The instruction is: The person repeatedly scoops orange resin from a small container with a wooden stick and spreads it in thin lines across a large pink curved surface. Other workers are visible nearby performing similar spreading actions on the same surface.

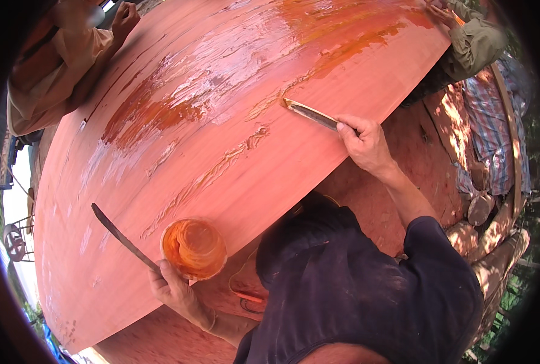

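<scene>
Flat tool (311, 114), dark stick (123, 235) and orange tub (194, 249), wooden board (264, 194).
Right hand (364, 144) grips tool, tip at board; left hand (176, 294) grips stick beside tub, near left, presumably for easy reach.

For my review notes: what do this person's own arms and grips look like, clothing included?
The left grip and right grip are bare human hands, with no gloves. Just behind the left one sits what looks like a thin band; the uncovered right forearm shows none. The dark navy shirt has a short right sleeve.
</scene>
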The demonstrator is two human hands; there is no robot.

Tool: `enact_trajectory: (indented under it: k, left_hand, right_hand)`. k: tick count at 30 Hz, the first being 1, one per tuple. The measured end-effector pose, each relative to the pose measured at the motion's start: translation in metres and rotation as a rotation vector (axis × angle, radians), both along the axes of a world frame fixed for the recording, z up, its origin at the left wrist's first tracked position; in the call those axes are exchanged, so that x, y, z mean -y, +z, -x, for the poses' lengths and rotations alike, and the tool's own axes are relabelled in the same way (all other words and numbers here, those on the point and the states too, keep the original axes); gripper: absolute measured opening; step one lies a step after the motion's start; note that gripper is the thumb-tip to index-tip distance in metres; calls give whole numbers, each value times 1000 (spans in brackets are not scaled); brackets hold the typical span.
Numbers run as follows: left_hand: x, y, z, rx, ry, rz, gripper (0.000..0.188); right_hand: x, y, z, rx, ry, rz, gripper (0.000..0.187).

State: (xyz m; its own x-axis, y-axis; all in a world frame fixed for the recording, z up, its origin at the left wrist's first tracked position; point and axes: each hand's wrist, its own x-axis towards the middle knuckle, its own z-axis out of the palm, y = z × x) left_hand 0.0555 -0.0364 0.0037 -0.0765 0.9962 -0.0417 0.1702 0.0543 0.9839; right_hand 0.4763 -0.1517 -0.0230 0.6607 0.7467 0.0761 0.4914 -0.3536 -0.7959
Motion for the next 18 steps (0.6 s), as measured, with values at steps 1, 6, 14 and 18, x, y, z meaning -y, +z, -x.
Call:
enact_trajectory:
  k: [1, 6, 14, 18]
  left_hand:
    - [0, 1, 0, -7, -2, -4, 22]
    - [-1, 0, -2, 24, 1, 10, 23]
    - [-2, -5, 4, 33, -5, 13, 24]
    - [-3, -6, 6, 11, -18, 4, 24]
  right_hand:
    - [0, -2, 1, -31, -7, -3, 20]
    - [-5, -6, 23, -71, 36, -9, 21]
    - [-21, -1, 57, -130, 75, -34, 22]
    - [-23, -2, 58, -166, 71, -26, 21]
